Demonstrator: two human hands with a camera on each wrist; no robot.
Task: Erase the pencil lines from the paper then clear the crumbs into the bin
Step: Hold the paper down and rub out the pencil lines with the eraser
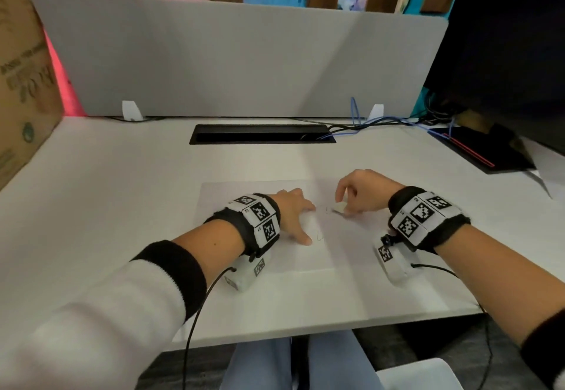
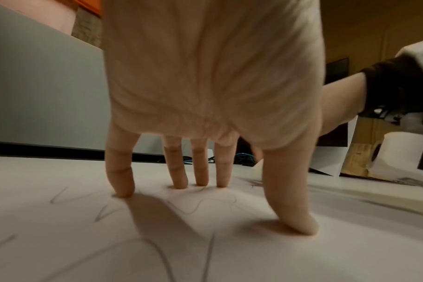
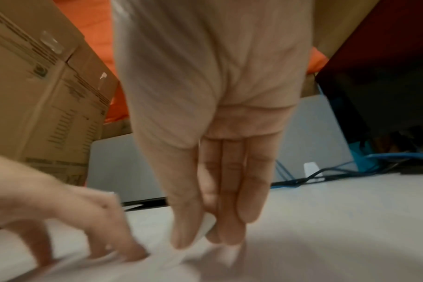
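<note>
**Eraser held to the sheet, other hand pinning the paper**

Head view: a white rectangular sheet of paper lies flat on the pale desk top. The left hand rests on the sheet with fingers spread and straight, tips pressing down. Just to its right, the right hand has its fingers curled around a small pale block eraser, whose lower end meets the paper. Faint grey pencil lines show beside the left thumb, and another small mark sits between the 2 hands. Both wrists wear black bands with white coded tags. Beyond the hands are a black cable slot and a grey divider panel; a brown cardboard box stands far to the left, a dark monitor far to the right.

Left wrist view: the left hand stands on 5 straight fingertips on the paper. Pencil lines squiggle under and in front of the palm. The right hand's wrist shows at the right edge, blurred.

Right wrist view: blurred. The right hand pinches the eraser between thumb and close-held fingers, low over the paper. The left hand presses the sheet to its left. The cardboard box stands behind.
</note>
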